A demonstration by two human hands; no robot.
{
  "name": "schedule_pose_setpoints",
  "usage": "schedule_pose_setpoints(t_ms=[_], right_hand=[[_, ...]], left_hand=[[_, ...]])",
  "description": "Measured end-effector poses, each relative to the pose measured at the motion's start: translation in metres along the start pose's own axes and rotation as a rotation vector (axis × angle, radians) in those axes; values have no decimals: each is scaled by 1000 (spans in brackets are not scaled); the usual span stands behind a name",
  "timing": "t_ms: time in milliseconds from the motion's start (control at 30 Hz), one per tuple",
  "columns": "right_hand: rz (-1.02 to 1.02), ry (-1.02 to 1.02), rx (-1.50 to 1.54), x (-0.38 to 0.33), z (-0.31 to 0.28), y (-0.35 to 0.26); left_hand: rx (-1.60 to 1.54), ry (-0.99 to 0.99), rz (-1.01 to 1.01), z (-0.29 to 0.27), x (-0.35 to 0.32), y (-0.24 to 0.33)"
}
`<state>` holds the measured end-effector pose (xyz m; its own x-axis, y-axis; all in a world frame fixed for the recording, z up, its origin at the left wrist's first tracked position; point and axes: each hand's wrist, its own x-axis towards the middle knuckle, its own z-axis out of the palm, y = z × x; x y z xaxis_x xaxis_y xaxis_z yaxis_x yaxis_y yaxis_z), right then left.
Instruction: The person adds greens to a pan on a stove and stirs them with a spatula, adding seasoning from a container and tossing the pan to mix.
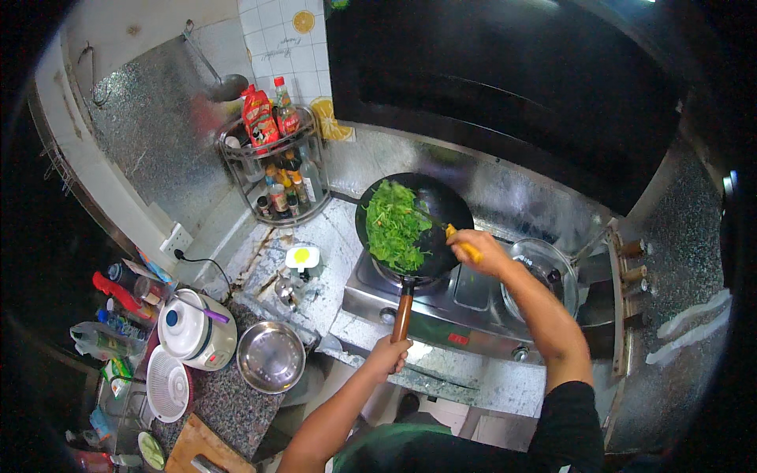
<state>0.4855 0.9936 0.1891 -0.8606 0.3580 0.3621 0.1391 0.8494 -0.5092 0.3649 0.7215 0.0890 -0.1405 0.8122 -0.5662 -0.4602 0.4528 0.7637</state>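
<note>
A black wok [451,206] rests on the left burner of the steel gas stove [481,292]. Chopped leafy greens [394,225] are heaped in its left half. My left hand [387,356] is closed round the wok's brown wooden handle [403,311], which points toward me. With my right hand [482,254] I grip the yellow handle of a spatula [465,243] over the wok's right side. Its dark shaft reaches toward the greens, and its blade is hidden among them.
A glass lid [544,272] lies over the right burner. Left of the stove are a white container with yellow contents [303,258] and a corner rack [272,146] of bottles. A steel bowl [271,357], a rice cooker [197,327] and a cutting board [203,445] sit on the left counter.
</note>
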Motion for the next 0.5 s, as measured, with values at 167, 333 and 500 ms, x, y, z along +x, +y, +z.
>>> schedule_pose_setpoints(t_ms=[167,333,500], right_hand=[[-304,-522,-602,-19,-25,-78],[-324,-704,-808,-67,-26,-130],[10,-740,-555,-87,-31,-139]], left_hand=[[-20,-5,7,2,2,-2],[-94,8,21,5,9,-10],[-115,-20,31,4,8,-10]])
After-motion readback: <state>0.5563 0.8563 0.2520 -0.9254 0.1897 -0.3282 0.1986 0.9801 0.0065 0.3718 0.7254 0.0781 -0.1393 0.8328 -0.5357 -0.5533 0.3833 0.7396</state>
